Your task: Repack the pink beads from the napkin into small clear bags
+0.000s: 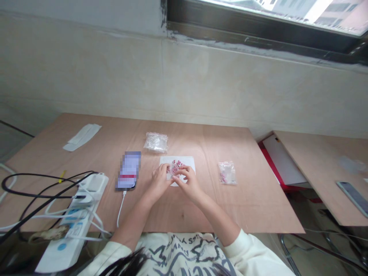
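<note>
Over a white sheet (188,163) on the table, my left hand (161,178) and my right hand (189,182) meet with bent fingers. Between their fingertips is a small see-through thing (173,168), pinched from both sides; its kind is too small to make out. Small pink and red beads (178,163) lie on the sheet just beyond the fingers. My left fingers partly cover the sheet's left side, and my right thumb reaches toward the left hand.
A clear packet (156,142) lies behind the sheet, a bag with pink bits (227,173) to the right. On the left are a charging phone (128,170), a folded white strip (82,137) and a power strip (71,234) with tangled cables. Another table (324,165) stands right, across a gap.
</note>
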Demonstrator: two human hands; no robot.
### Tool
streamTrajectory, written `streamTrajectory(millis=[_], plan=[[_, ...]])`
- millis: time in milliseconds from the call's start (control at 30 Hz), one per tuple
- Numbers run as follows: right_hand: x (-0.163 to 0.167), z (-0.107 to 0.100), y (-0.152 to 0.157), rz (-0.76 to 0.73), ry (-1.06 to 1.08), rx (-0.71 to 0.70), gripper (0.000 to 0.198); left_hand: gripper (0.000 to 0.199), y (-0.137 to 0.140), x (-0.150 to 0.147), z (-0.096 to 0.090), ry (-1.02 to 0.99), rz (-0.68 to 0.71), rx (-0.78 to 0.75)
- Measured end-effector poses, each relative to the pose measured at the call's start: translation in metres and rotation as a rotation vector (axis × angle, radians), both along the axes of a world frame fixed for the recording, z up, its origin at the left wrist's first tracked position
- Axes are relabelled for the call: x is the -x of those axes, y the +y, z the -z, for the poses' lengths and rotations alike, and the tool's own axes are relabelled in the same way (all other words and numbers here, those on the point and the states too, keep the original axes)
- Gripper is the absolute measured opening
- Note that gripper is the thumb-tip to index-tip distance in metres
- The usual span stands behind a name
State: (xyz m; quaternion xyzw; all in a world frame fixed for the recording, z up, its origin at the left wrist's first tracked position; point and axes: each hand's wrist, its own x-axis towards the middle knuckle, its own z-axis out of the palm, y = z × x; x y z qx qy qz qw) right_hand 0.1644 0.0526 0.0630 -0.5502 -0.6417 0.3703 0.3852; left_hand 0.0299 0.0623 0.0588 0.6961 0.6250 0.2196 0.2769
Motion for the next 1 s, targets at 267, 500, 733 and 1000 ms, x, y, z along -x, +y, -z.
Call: streamTrajectory(millis=[267, 500, 733, 1000], plan=[[-0.025, -0.03, -0.011, -0.081, 0.237, 0.066, 0.008, 0.029, -0.015, 0.012, -0.035, -0.633, 0.113, 0.208], [-0.031, -0.038, -0.016, 0.075, 0.459, 0.213, 0.015, 0.019, -0.011, 0.012, -0.041, -0.64, 0.127, 0.123], [-0.034, -0.027, -0.007, 0.149, 0.08, 0.06, 0.011, 0.016, -0.005, 0.013, -0.041, -0.435, 0.182, -0.077], [-0.027, -0.028, 0.003, 0.067, 0.015, 0.014, 0.01, 0.009, 0.004, 0.012, -0.041, -0.41, 0.124, -0.164]])
